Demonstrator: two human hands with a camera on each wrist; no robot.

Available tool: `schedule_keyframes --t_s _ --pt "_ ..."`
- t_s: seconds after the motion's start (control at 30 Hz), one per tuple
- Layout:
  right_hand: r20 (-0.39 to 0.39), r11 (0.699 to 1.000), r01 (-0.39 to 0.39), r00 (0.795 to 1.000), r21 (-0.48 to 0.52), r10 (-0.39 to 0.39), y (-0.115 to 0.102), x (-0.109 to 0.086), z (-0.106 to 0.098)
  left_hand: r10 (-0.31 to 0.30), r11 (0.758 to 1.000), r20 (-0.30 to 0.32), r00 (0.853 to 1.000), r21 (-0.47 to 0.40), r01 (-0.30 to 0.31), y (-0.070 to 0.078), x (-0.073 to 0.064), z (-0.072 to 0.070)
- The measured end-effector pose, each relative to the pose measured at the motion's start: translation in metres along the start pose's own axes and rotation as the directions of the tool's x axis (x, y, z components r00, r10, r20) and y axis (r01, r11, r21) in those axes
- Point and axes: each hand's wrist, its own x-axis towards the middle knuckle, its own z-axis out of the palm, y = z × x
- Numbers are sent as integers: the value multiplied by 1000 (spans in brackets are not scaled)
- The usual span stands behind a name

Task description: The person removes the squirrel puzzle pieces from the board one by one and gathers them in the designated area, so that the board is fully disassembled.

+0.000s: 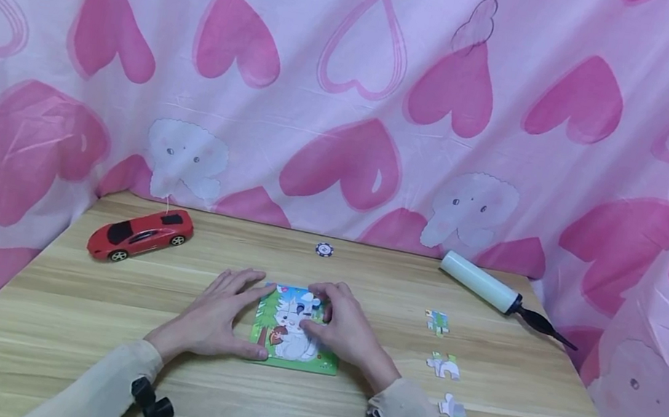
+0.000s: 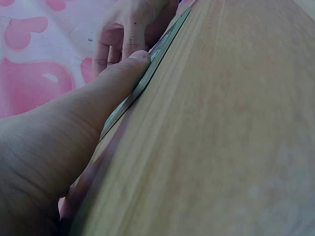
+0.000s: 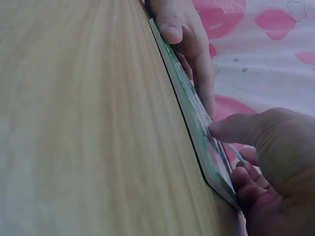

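Observation:
A square jigsaw puzzle board (image 1: 300,364) with a white cartoon animal on green and blue lies on the table. My left hand (image 1: 216,321) is spread along its left side, the thumb resting on the lower left corner and the fingertips at the upper left. Over the board's right side, my right hand (image 1: 348,325) has curled fingers and holds a puzzle piece (image 3: 236,153), seen as a thin tilted edge in the right wrist view. Its thumb touches the picture. A dark gap shows in the picture close to the right fingers.
Three loose pieces lie right of the board: a green-blue piece (image 1: 438,322), a white-grey piece (image 1: 444,365) and a grey-green piece (image 1: 455,415). Farther back are a red toy car (image 1: 141,235), a poker chip (image 1: 324,250) and a hand pump (image 1: 481,283). A pink heart-patterned curtain (image 1: 362,43) hangs behind.

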Motion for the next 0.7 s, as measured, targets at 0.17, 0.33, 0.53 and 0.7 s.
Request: schedule_keyframes --t_s 0.17,0.33,0.53,0.7 --pt "-36 1000 -5 999 15 6 -1 1 1 0 1000 -2 1000 -5 0 0 0 0" --pt "-61 1000 -22 998 13 23 -2 2 3 -2 1000 -3 1000 -7 2 0 -1 0" --pt "-59 1000 -18 998 -2 18 0 4 4 -3 1000 -7 1000 -9 3 0 -1 1" --pt "-61 1000 -9 998 -6 9 0 4 3 -4 1000 -5 1000 -3 4 0 0 0"
